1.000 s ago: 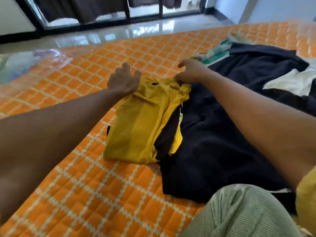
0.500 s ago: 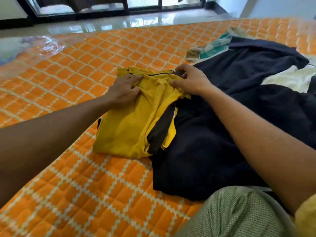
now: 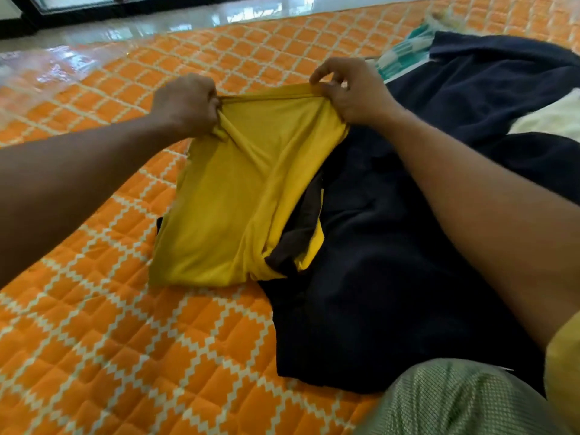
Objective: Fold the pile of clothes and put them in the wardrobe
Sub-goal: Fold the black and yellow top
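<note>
A thin, soft yellow shirt [image 3: 232, 199] with dark brown trim, folded into a rough rectangle, lies partly over a heavier navy garment [image 3: 392, 262]. Both rest on a mattress [image 3: 103, 340] with an orange quilted cover crossed by a white lattice. A glossy floor [image 3: 175, 25] lies past its far edge. The left hand [image 3: 185, 105] grips the shirt's far left corner in curled fingers. The right hand [image 3: 353, 89] pinches the far right corner, and the hem runs taut between them.

No readable text, labels or numbers anywhere.
</note>
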